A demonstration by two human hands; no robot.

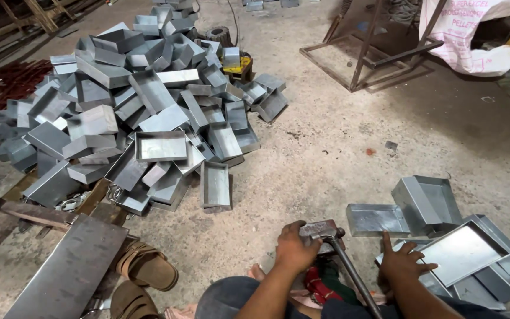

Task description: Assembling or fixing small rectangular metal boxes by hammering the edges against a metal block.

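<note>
My left hand (293, 248) grips the head of a metal hammer (321, 230), whose long handle (352, 274) runs down toward me. My right hand (401, 264) rests with fingers spread on a flat sheet-metal tray (461, 251) lying on the floor at the lower right. Behind that tray stand two more folded metal trays, one low and long (376, 220), one tipped on its side (427, 202). A red and green cloth (320, 282) lies between my arms.
A large heap of grey sheet-metal trays (143, 112) covers the concrete floor at left. Flat metal sheets (69, 274) and a pair of brown sandals (146, 269) lie at lower left. A rusty metal frame (364, 53) and a white sack (473, 35) stand at the back right.
</note>
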